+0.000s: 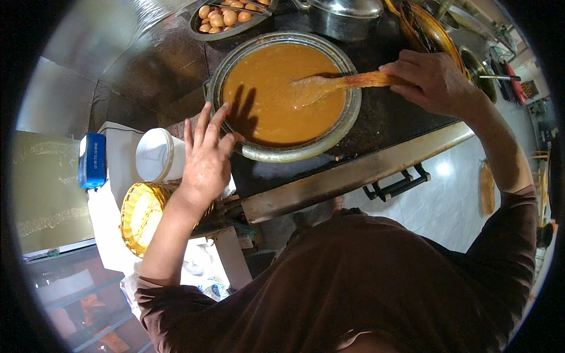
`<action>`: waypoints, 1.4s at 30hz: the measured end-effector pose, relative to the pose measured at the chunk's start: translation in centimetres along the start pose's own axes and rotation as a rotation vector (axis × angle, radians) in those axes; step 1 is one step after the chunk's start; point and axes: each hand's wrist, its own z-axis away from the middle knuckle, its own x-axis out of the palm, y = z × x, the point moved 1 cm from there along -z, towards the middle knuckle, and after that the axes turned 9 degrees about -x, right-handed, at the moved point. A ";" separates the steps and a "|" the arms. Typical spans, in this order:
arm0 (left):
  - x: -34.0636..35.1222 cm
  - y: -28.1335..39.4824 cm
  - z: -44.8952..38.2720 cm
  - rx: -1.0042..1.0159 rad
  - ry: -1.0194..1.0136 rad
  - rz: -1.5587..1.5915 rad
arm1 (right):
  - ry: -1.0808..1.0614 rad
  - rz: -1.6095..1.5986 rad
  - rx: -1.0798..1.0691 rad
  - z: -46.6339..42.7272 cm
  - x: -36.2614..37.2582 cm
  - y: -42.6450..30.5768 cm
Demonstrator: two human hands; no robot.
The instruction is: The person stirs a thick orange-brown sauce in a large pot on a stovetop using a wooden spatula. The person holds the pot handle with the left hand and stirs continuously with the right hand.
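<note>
A wide metal pot (348, 128) filled with thick orange-brown liquid (273, 88) stands on the dark stove top. My right hand (430, 81), right of the pot, holds the handle of a wooden paddle (368, 80); the paddle's broad end lies in the liquid, coated with it. My left hand (207, 152) is at the pot's left front rim, fingers spread, the tips at or just over the rim; whether they press on it is not clear. The shadow of its fingers falls on the liquid.
Behind the pot are a metal bowl of brown eggs (229, 17) with tongs and a lidded metal pot (342, 17). A brown pan (430, 28) stands at the back right. To the left are a white plastic tub (154, 154), a yellow wicker basket (143, 216) and a blue box (92, 159). A black-handled rail (399, 183) juts from the stove front.
</note>
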 end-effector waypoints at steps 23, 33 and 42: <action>-0.9 4.0 0.8 0.136 -0.076 -0.127 | 0.087 0.023 -0.140 0.3 1.4 0.7; 0.2 2.6 -0.4 0.276 0.169 -0.162 | 0.073 0.038 -0.141 0.3 1.0 0.8; 0.7 0.4 0.0 -0.020 0.220 0.337 | -0.091 0.149 -0.032 -0.7 -1.7 2.2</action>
